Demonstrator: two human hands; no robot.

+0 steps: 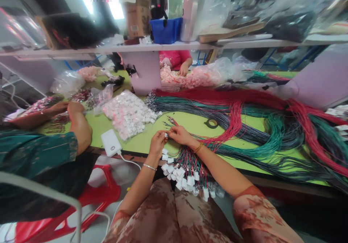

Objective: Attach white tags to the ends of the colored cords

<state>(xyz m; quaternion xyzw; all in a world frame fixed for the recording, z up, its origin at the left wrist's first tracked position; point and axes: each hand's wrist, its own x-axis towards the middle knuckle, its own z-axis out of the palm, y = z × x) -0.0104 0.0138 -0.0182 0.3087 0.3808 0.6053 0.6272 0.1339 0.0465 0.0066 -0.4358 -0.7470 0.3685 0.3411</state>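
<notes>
Over the table's front edge, my left hand [157,142] pinches a small white connector housing [166,135]. Right beside it, my right hand [179,134] has its fingers pressed together on a thin wire at that housing; the wire's tip is hidden by the fingers. Several loose wire ends [171,120] with metal terminals lie just beyond my hands. Below my wrists hangs a bunch of finished wires with white connectors [181,174] at their ends, dangling over the table edge. Long red wires [235,121], green wires [252,148] and black wires stretch away to the right.
A clear bag of white housings [127,114] lies left of my hands, with a white power bank [111,142] and its cable nearer. A roll of black tape [211,123] rests among the wires. A co-worker's arm [78,123] is at the left, another person's hand [184,69] across the table.
</notes>
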